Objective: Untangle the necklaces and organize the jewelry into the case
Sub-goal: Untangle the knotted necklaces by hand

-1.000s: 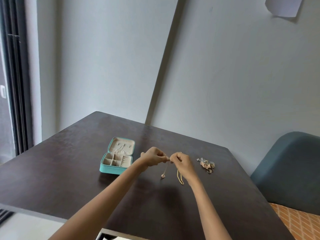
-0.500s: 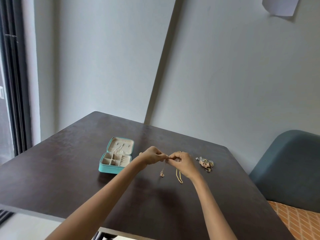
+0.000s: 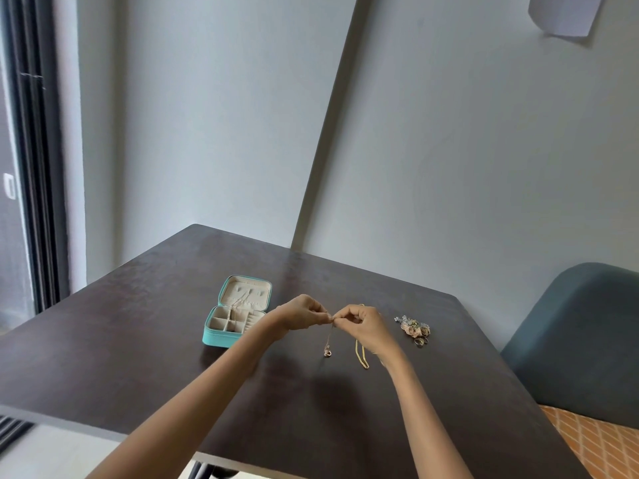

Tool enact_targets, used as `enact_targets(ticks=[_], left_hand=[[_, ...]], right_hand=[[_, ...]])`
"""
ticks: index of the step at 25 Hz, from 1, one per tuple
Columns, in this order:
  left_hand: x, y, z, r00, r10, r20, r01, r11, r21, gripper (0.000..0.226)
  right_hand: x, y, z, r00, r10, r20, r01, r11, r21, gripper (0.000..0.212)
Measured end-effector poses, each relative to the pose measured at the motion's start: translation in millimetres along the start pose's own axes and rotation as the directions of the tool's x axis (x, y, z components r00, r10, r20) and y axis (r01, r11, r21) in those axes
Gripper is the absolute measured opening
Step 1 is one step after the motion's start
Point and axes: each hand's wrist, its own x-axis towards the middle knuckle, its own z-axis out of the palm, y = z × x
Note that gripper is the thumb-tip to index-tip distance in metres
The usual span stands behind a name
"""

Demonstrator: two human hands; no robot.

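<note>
Right of the open case (image 3: 238, 314), the left hand (image 3: 301, 312) and right hand (image 3: 359, 323) meet fingertip to fingertip, both pinching a thin necklace (image 3: 329, 342) above the table (image 3: 138, 340).

Home room, likely living or dining corner: dark wood tabletop (image 3: 138, 347) pushed into plain painted wall corner, upholstered blue-grey chair (image 3: 581, 333) at right edge, sliding glass door (image 3: 20, 167) left, patterned orange floor (image 3: 598, 444).
</note>
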Motion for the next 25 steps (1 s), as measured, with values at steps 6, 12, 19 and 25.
enact_targets(ticks=[6,12,19,25], left_hand=[[6,-5,4,0.995,0.009,-0.097,0.002,0.994,0.11,0.018],[-2,11,6,0.993,-0.009,-0.118,0.05,0.936,0.349,0.025],[-3,16,10,0.993,0.017,-0.119,0.027,0.934,0.357,0.04],[-1,12,15,0.996,0.063,-0.066,-0.04,0.953,0.3,0.022]], right_hand=[[-2,2,-2,1.0,0.014,-0.005,-0.014,1.0,0.024,0.01],[-2,-7,-4,0.998,-0.021,-0.064,0.002,0.958,-0.287,0.018],[-2,-18,2,0.997,0.049,-0.056,-0.064,0.942,-0.329,0.022],[-2,-14,10,0.981,0.185,0.062,-0.178,0.979,-0.098,0.027]])
